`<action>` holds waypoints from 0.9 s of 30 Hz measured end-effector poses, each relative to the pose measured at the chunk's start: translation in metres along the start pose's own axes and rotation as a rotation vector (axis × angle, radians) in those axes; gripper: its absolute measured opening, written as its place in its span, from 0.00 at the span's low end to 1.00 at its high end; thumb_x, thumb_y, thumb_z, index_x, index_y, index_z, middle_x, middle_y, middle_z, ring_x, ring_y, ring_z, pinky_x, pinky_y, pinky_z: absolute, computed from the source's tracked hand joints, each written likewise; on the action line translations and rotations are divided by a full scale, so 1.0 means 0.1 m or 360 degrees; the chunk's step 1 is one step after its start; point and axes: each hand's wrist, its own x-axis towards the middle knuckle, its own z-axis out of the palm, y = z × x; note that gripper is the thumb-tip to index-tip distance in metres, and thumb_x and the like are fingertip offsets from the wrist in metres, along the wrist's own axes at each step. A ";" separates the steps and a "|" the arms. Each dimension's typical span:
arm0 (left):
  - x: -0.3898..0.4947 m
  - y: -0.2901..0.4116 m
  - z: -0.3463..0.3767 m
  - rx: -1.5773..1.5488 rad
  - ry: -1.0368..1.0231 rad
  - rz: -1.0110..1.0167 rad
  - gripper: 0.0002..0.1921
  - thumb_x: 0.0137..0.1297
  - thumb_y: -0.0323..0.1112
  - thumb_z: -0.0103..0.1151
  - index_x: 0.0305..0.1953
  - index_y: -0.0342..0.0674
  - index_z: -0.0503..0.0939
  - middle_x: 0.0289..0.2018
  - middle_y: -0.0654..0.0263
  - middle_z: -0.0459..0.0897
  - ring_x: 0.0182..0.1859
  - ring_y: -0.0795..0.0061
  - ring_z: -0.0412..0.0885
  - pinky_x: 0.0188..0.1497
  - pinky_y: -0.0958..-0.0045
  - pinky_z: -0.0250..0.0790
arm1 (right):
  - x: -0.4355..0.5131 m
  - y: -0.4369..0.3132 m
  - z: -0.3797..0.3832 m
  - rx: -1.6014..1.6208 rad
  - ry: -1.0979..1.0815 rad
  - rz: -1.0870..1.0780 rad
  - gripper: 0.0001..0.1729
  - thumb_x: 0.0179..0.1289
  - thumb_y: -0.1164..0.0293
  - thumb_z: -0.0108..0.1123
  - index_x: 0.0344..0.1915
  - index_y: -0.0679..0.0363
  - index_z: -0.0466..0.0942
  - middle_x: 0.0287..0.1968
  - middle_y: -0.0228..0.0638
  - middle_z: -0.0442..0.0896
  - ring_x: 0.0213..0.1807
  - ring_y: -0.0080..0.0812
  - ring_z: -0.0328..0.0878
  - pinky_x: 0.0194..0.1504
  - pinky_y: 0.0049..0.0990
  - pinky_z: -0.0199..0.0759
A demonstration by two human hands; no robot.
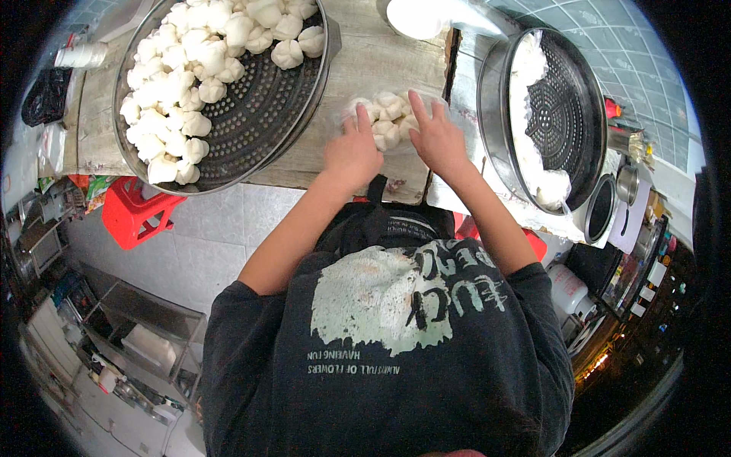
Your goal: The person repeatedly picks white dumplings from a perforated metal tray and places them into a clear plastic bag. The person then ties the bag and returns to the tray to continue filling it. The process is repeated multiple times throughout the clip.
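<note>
A clear plastic bag (pixel 406 144) lies on the wooden tabletop in front of me, with several white dough buns (pixel 390 107) inside. My left hand (pixel 353 149) is at the bag's left side, two fingers extended over its edge and the others curled out of sight. On the opposite side, my right hand (pixel 438 139) reaches over the bag with fingers spread, the fingertips at the plastic beside the buns. Whether the left fingers pinch the plastic is hidden. To the left, a large round perforated steamer tray (pixel 260 114) carries a heap of similar white buns (pixel 171 91).
A second round steamer tray (pixel 557 108), holding crumpled white plastic (pixel 528 143), stands at the right. A white round object (pixel 414 20) sits at the table's back. Below are a red plastic stool (pixel 134 214) and a gas cylinder (pixel 571 291). A black pan (pixel 601 208) sits far right.
</note>
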 end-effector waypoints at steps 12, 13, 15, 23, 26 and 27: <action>-0.56 0.19 -0.39 0.0911 -0.0267 0.0536 0.14 0.55 0.37 0.59 0.38 0.33 0.79 0.41 0.49 0.79 0.39 0.59 0.80 0.37 0.63 0.76 | -0.20 0.11 -0.28 -0.0339 0.0032 -0.0186 0.36 0.56 0.71 0.55 0.66 0.48 0.58 0.52 0.44 0.72 0.29 0.44 0.81 0.24 0.37 0.74; -0.56 0.20 -0.44 0.0949 -0.0181 0.0561 0.12 0.55 0.37 0.58 0.34 0.33 0.80 0.40 0.50 0.79 0.38 0.59 0.80 0.36 0.64 0.76 | -0.18 0.09 -0.36 -0.0409 0.0108 -0.0192 0.36 0.55 0.72 0.55 0.66 0.48 0.59 0.52 0.44 0.72 0.28 0.42 0.81 0.23 0.36 0.74; -0.55 0.20 -0.51 0.0924 0.0259 0.0518 0.11 0.55 0.37 0.57 0.34 0.34 0.79 0.39 0.53 0.79 0.40 0.59 0.80 0.36 0.65 0.76 | -0.12 0.06 -0.55 -0.0548 0.0264 -0.0210 0.36 0.54 0.73 0.56 0.65 0.47 0.61 0.51 0.44 0.72 0.27 0.37 0.81 0.21 0.33 0.74; -0.36 0.13 -0.84 0.0510 0.0822 0.0697 0.09 0.54 0.36 0.60 0.35 0.39 0.77 0.38 0.58 0.76 0.43 0.60 0.77 0.32 0.63 0.75 | 0.11 0.23 -0.65 -0.0759 0.0943 -0.0373 0.32 0.53 0.75 0.56 0.61 0.47 0.67 0.52 0.41 0.69 0.26 0.36 0.78 0.27 0.33 0.77; -0.17 0.09 -0.85 0.0502 0.1251 0.0821 0.07 0.55 0.34 0.59 0.33 0.41 0.76 0.35 0.60 0.77 0.37 0.59 0.79 0.31 0.60 0.74 | 0.08 0.16 -0.66 -0.0572 0.0361 0.0058 0.37 0.51 0.72 0.62 0.63 0.46 0.63 0.51 0.46 0.72 0.35 0.44 0.80 0.36 0.37 0.78; -0.08 0.08 -0.82 0.0550 0.1338 0.0790 0.06 0.56 0.34 0.57 0.33 0.41 0.77 0.34 0.60 0.78 0.34 0.57 0.80 0.31 0.59 0.74 | 0.12 0.21 -0.66 -0.0564 0.0218 0.0106 0.35 0.51 0.72 0.62 0.62 0.47 0.65 0.47 0.46 0.75 0.34 0.44 0.80 0.37 0.37 0.77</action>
